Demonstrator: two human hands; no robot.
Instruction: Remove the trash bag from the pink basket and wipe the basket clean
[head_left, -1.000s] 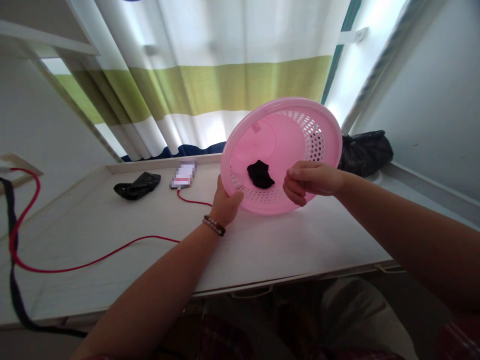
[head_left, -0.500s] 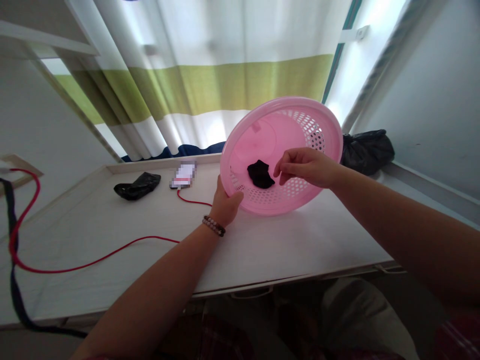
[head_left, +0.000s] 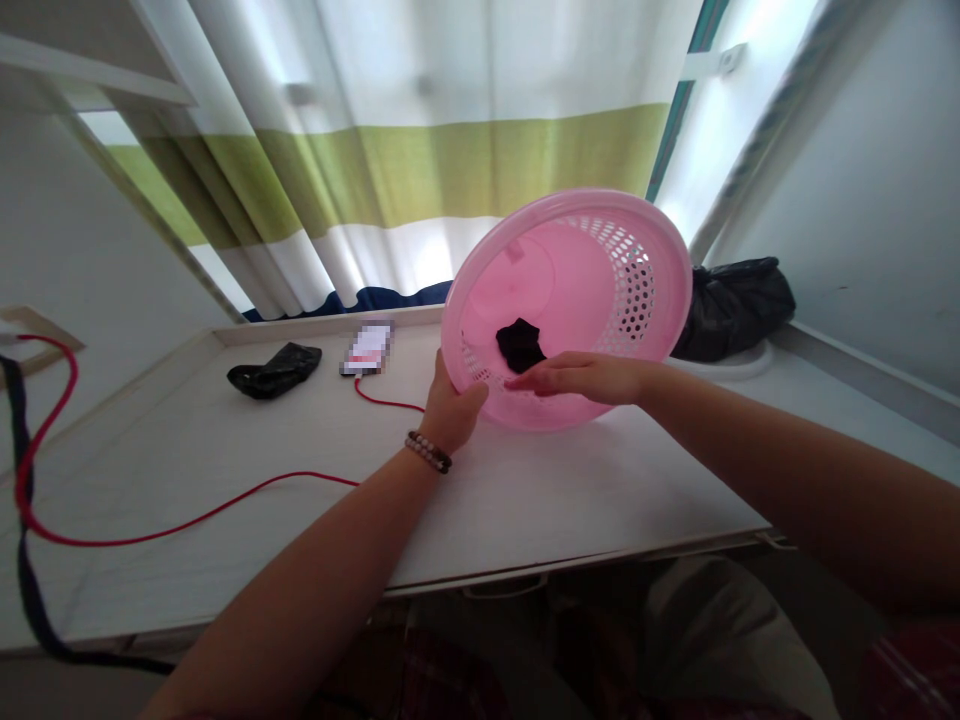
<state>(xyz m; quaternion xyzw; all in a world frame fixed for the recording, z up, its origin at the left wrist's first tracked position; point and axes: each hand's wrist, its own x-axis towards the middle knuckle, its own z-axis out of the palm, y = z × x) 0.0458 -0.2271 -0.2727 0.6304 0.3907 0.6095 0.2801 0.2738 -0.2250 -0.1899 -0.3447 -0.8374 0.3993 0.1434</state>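
Observation:
A pink plastic basket (head_left: 570, 205) with perforated sides is tilted on the desk, its mouth facing me. My left hand (head_left: 452, 405) grips the basket's left rim, thumb over the edge and the other fingers hidden behind it. Inside lies a small piece of black material (head_left: 520, 345), perhaps cloth; its kind is unclear. My right hand (head_left: 577, 377) is at the basket's mouth, just below and right of the black piece. Its fingers are stretched out flat, and nothing shows in them. Whether the fingertips touch the basket wall I cannot tell.
A crumpled black plastic bag (head_left: 275, 371) lies at the left of the white desk (head_left: 300, 540). Near it is a phone (head_left: 367, 348) with a red cable (head_left: 300, 474) running across the desk. Behind the basket, at right, sits a larger black bag (head_left: 739, 308). Curtains (head_left: 420, 170) hang behind.
My right hand has moved down and left across the basket's mouth, its curled fingers straightening out. The left hand keeps its grip; the basket has shifted very slightly.

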